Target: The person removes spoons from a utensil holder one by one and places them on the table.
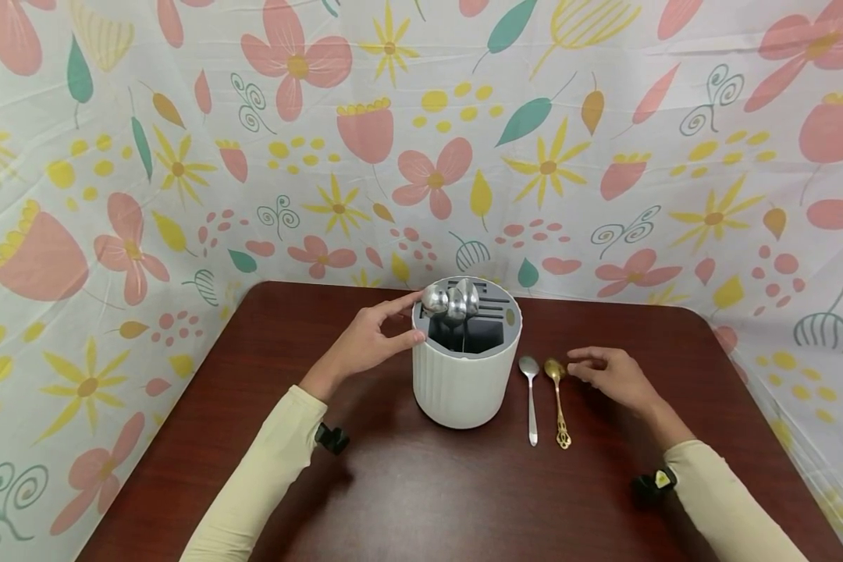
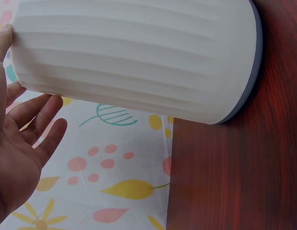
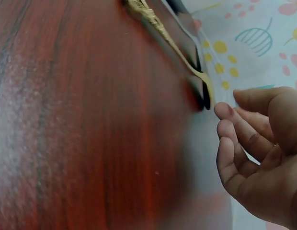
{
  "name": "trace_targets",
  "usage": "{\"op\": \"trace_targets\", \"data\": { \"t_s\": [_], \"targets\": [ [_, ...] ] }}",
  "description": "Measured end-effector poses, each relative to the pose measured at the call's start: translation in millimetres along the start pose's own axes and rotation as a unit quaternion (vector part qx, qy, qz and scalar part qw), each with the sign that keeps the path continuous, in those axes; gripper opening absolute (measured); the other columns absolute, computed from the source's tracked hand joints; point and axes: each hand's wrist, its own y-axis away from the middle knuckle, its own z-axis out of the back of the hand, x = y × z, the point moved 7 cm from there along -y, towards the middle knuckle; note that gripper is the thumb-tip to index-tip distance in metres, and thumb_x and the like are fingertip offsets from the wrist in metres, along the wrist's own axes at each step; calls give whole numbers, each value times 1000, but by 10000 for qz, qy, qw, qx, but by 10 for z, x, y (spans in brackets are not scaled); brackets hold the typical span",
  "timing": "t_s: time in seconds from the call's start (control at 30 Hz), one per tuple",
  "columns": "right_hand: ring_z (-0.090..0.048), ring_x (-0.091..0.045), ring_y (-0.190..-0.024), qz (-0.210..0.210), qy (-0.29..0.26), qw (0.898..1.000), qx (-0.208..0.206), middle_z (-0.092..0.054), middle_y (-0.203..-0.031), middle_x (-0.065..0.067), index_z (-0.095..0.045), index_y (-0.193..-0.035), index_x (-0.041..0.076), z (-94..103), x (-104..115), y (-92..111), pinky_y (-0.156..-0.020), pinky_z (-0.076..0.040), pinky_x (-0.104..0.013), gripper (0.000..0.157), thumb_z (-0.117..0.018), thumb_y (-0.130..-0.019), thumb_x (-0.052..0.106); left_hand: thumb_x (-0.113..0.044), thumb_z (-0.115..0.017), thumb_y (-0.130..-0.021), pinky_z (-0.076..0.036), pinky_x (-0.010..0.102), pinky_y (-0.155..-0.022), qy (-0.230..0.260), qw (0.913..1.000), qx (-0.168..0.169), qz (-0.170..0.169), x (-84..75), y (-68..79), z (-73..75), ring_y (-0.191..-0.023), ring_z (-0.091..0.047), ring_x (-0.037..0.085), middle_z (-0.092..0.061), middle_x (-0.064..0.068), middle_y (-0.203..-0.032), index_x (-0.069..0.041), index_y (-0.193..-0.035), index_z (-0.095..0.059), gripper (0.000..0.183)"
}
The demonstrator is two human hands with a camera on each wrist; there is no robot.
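Note:
A white ribbed utensil holder [image 1: 457,390] with a grey slotted top stands upright on the table. Several silver spoons [image 1: 455,304] rise from its left compartment, bowls up, handles hidden inside. My left hand [image 1: 368,341] touches the holder's left side near the rim, thumb in front and fingers farther back; the left wrist view shows the fingers loosely extended. Right of the holder lie a silver spoon [image 1: 531,400] and an ornate gold spoon [image 1: 558,398], bowls away from me. Just right of the gold spoon's bowl hovers my right hand [image 1: 614,376], fingers loosely bent, holding nothing.
The dark red-brown wooden table [image 1: 449,499] has rounded far corners. A white cloth with flowers and leaves [image 1: 435,179] hangs behind and along both sides. Dark wrist-worn devices [image 1: 332,439] are on both arms.

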Motion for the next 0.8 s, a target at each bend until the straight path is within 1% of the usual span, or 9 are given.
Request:
{"op": "trace_targets", "data": {
  "t_s": [0.1,0.17,0.27,0.4,0.47,0.5,0.57,0.7,0.8],
  "targets": [
    [-68,-26,-80,148,-14,9998,-115,-75,-104,-13,-69,-131,4,74,56,36,-66,-57,-34,43,-70,-99,34,-47,-73,-94,-46,47,-105,8,10000,0,8,7,-3,-7,-126,-54,9,-58,-13,-141,-44,-152,-46,64],
    [-66,-26,-80,257,6,9995,-200,-75,-102,-13,-69,-131,6,135,129,64,-65,-56,-33,44,-69,-99,36,-47,-73,-94,-46,48,-105,7,10000,0,11,10,-4,-9,-126,-53,9,-58,-14,-142,-44,-152,-46,64],
    [-64,-20,-80,422,105,9983,-393,-75,-103,-10,-72,-128,11,244,279,113,-64,-54,-29,41,-70,-98,39,-46,-73,-94,-46,49,-105,-10,10000,6,11,10,-4,-9,-127,-53,11,-56,-14,-144,-44,-152,-46,64],
    [-64,-7,-86,729,254,9950,-633,-77,-108,-5,-75,-125,17,391,530,172,-67,-52,-23,34,-73,-97,36,-46,-73,-94,-45,50,-106,20,10000,37,-4,3,0,-10,-130,-53,19,-55,-14,-146,-43,-152,-45,64],
    [-64,-3,-90,852,303,9933,-723,-77,-110,-3,-75,-124,19,460,658,191,-68,-50,-21,32,-74,-96,34,-46,-72,-94,-45,50,-106,44,10000,57,-10,3,0,-12,-132,-52,23,-54,-14,-148,-43,-153,-44,65],
    [-64,-1,-90,928,303,9924,-747,-77,-109,-3,-75,-125,19,491,722,197,-68,-50,-20,32,-75,-95,32,-46,-72,-94,-45,50,-106,53,10000,62,-10,3,1,-11,-132,-52,24,-53,-14,-148,-43,-153,-44,65],
    [-65,0,-89,1019,269,9910,-829,-78,-107,-2,-75,-124,20,556,847,205,-68,-50,-19,31,-77,-94,29,-46,-72,-94,-44,50,-107,57,10000,64,3,12,-2,-9,-132,-52,21,-53,-15,-148,-43,-153,-44,65],
    [-67,2,-89,1230,151,9880,-918,-78,-104,0,-76,-123,20,680,1109,212,-69,-51,-17,32,-80,-91,21,-46,-73,-94,-44,54,-107,70,10000,52,4,17,-7,-7,-130,-52,13,-54,-15,-147,-44,-152,-45,65],
    [-68,2,-89,1356,34,9864,-931,-78,-101,2,-76,-123,19,759,1307,211,-72,-51,-15,33,-81,-90,18,-46,-73,-94,-44,54,-107,62,10000,47,2,16,-10,-10,-131,-52,14,-53,-16,-148,-45,-152,-45,65]
  ]
}}
